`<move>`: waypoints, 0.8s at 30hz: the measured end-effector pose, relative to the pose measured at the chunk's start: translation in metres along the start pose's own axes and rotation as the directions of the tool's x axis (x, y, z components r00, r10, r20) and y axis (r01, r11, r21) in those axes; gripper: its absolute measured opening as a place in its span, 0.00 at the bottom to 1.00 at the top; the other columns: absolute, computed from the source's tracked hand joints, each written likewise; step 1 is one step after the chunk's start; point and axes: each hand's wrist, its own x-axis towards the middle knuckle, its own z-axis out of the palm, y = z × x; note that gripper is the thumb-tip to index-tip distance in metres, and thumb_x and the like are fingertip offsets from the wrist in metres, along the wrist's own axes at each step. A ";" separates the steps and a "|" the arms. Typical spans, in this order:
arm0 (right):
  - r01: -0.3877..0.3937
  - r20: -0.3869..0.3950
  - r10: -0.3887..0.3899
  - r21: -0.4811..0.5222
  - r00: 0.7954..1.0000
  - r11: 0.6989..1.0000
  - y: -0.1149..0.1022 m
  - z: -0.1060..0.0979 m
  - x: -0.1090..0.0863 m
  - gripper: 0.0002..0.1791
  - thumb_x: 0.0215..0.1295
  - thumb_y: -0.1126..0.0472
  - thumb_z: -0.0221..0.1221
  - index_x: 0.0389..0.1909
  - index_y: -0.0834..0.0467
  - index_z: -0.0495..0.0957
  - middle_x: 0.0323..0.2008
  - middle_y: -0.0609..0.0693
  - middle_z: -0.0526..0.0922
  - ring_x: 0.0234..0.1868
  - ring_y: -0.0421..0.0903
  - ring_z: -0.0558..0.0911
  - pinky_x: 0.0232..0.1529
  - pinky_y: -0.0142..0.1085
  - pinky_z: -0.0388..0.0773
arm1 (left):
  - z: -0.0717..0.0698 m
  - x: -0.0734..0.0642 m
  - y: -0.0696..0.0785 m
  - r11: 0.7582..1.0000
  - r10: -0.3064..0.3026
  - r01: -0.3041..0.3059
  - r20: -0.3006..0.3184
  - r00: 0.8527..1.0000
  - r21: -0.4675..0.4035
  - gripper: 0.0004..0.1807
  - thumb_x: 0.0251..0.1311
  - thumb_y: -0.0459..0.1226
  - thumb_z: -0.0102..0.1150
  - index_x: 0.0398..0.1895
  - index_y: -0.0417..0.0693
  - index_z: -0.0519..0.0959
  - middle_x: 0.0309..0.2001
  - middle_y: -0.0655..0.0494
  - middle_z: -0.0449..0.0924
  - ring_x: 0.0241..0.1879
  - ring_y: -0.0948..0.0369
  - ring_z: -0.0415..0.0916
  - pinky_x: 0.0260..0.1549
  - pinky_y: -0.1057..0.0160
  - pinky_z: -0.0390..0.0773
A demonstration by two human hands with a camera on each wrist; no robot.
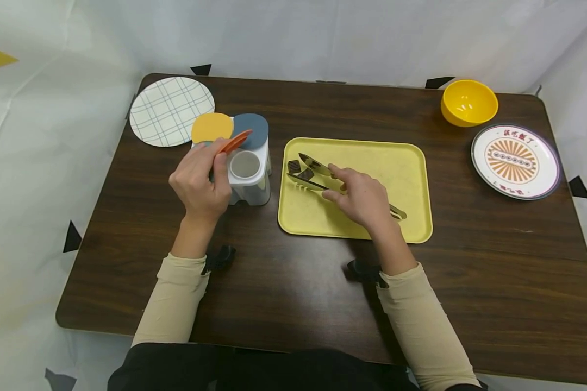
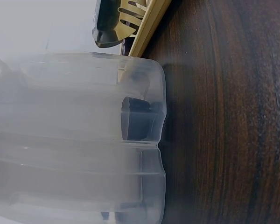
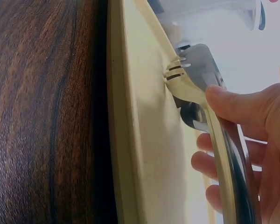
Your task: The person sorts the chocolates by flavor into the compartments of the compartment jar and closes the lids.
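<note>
My left hand [image 1: 200, 182] pinches an orange round lid [image 1: 236, 142], tilted above an uncovered opening of a multi-compartment container [image 1: 256, 193]. Yellow [image 1: 212, 126] and blue [image 1: 252, 129] lids cover other compartments. In the left wrist view, a dark piece [image 2: 136, 119] shows through the container's translucent wall; the left hand is out of sight there. My right hand [image 1: 359, 198] grips metal tongs [image 3: 219, 140] over the yellow tray [image 1: 406, 179]. The tongs' arms stand apart near two dark blocks [image 1: 294, 166] at the tray's left side; whether they touch a block I cannot tell.
Behind the container lies a white checked plate [image 1: 168, 111]. At the back right stands a yellow bowl [image 1: 462, 103], with a patterned plate [image 1: 513, 161] in front of it. All rest on a dark wooden table [image 1: 293, 293].
</note>
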 end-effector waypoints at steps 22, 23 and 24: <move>0.037 -0.130 -0.032 0.036 0.991 0.999 -0.001 -0.004 -0.006 0.27 0.64 0.49 0.64 0.64 0.44 0.76 0.39 0.48 0.88 0.29 0.49 0.81 0.25 0.43 0.69 | 0.000 0.000 -0.001 1.000 0.005 -0.005 -0.005 1.000 -0.006 0.22 0.69 0.48 0.50 0.37 0.41 0.88 0.31 0.50 0.87 0.26 0.51 0.80 0.38 0.50 0.79; 0.046 -0.145 -0.040 0.039 0.989 0.998 -0.002 -0.006 -0.008 0.27 0.64 0.49 0.64 0.64 0.44 0.76 0.40 0.47 0.88 0.28 0.49 0.81 0.25 0.43 0.68 | 0.000 0.000 -0.001 1.000 0.005 -0.005 -0.006 1.000 -0.005 0.22 0.69 0.48 0.50 0.37 0.41 0.88 0.31 0.50 0.87 0.26 0.51 0.80 0.38 0.50 0.79; 0.057 -0.161 -0.049 0.045 0.986 0.997 -0.004 -0.008 -0.009 0.27 0.64 0.49 0.64 0.64 0.45 0.76 0.41 0.47 0.87 0.28 0.48 0.81 0.24 0.43 0.68 | 0.000 0.000 -0.001 1.000 0.004 -0.004 -0.006 1.000 -0.005 0.22 0.69 0.48 0.50 0.37 0.41 0.88 0.30 0.50 0.86 0.26 0.51 0.79 0.37 0.50 0.79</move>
